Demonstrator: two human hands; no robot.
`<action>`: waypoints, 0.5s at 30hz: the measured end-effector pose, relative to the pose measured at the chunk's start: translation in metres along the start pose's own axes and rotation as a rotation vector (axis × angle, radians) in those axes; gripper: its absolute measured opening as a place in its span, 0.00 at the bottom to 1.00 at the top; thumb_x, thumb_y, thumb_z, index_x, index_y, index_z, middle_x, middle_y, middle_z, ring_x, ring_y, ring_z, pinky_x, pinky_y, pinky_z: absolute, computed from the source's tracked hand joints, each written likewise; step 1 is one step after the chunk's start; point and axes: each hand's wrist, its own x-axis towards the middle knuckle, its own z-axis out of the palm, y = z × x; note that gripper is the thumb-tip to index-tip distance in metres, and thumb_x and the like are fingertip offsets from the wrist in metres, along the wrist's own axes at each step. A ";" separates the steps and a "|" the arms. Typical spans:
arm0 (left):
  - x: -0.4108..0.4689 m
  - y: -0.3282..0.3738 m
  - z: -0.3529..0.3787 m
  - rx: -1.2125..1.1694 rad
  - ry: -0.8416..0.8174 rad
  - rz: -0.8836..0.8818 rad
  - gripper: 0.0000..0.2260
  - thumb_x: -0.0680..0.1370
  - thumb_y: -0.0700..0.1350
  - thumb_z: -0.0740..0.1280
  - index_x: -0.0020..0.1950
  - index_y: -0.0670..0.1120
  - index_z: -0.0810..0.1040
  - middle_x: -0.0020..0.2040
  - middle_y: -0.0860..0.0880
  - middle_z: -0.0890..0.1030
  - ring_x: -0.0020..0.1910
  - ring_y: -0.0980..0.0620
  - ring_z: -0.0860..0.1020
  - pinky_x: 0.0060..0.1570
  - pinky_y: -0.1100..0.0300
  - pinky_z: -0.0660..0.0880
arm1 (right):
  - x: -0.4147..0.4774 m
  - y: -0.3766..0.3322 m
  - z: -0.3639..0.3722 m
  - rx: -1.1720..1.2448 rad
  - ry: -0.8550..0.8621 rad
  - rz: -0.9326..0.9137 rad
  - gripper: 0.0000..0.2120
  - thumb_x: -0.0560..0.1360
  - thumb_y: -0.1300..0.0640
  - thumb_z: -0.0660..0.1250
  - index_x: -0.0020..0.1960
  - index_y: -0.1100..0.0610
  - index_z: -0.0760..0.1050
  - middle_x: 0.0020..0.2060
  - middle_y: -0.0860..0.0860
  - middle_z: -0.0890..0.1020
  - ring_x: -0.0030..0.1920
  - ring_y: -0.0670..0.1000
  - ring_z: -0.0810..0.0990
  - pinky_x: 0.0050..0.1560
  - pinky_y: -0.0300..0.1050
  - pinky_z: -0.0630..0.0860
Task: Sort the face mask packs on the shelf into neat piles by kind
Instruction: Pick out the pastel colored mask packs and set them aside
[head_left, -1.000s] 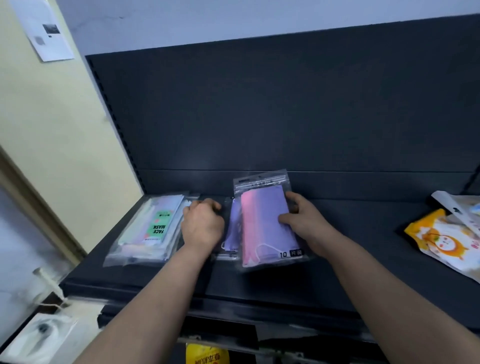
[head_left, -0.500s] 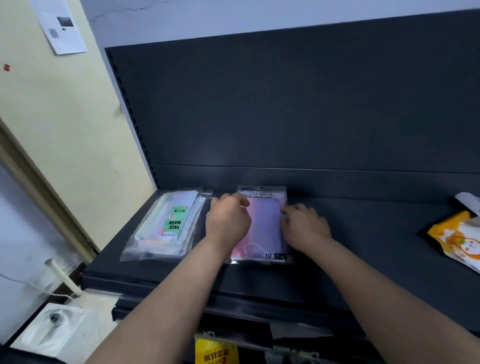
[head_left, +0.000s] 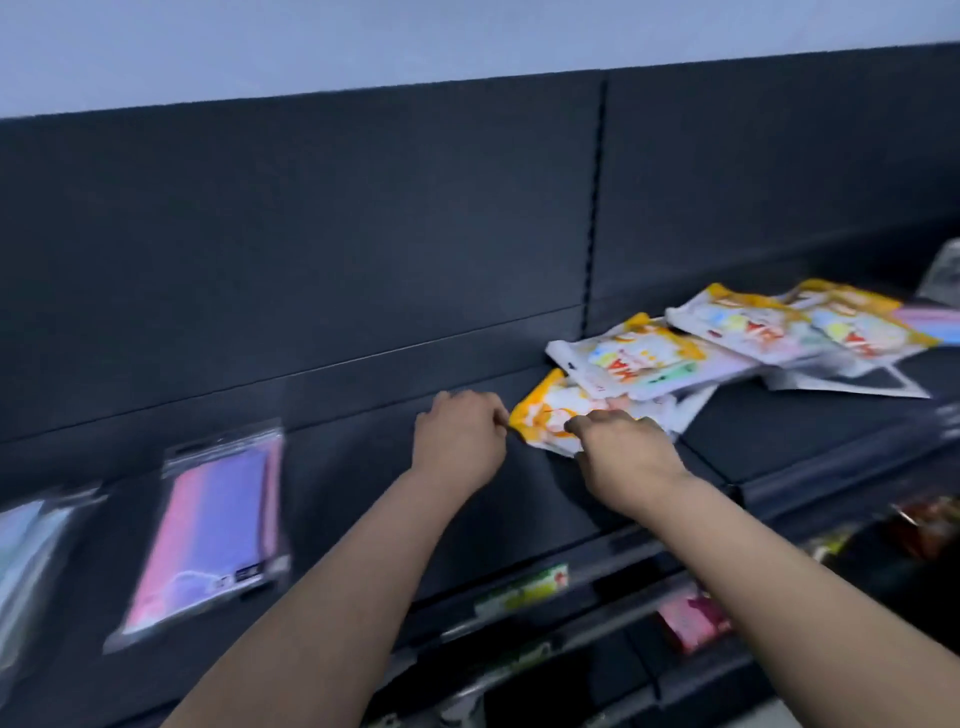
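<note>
Right hand (head_left: 623, 454) grips orange-and-white mask pack (head_left: 545, 413) | left hand (head_left: 460, 439) curled at its corner, grip unclear | pink-purple pile (head_left: 215, 525) left of it looks done | heap (head_left: 727, 338) behind it unsorted

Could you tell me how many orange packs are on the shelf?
4: nearest pack, second pack, third pack and fourth pack overlap in a row running rightward; more may hide beneath.

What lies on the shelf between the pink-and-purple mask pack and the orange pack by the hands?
Bare dark shelf; only the left hand and its forearm cross that stretch, as the head view shows.
</note>
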 end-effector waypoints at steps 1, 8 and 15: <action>0.006 0.025 0.008 -0.016 -0.018 0.025 0.11 0.78 0.45 0.61 0.56 0.55 0.79 0.58 0.52 0.79 0.61 0.47 0.71 0.55 0.53 0.69 | -0.008 0.028 0.000 -0.016 0.005 0.031 0.20 0.76 0.56 0.60 0.68 0.51 0.68 0.63 0.52 0.74 0.65 0.54 0.71 0.59 0.49 0.69; 0.036 0.190 0.070 -0.146 -0.078 0.122 0.12 0.77 0.46 0.64 0.60 0.53 0.77 0.61 0.50 0.79 0.63 0.48 0.72 0.58 0.51 0.72 | -0.064 0.214 -0.005 -0.087 0.011 0.216 0.18 0.76 0.57 0.60 0.65 0.51 0.68 0.60 0.50 0.75 0.64 0.53 0.71 0.58 0.49 0.69; 0.056 0.325 0.113 -0.263 -0.101 0.195 0.14 0.77 0.45 0.66 0.63 0.48 0.75 0.60 0.48 0.79 0.61 0.47 0.75 0.58 0.52 0.74 | -0.112 0.355 -0.016 -0.073 0.078 0.333 0.17 0.75 0.59 0.59 0.63 0.50 0.71 0.58 0.49 0.77 0.62 0.53 0.74 0.53 0.47 0.69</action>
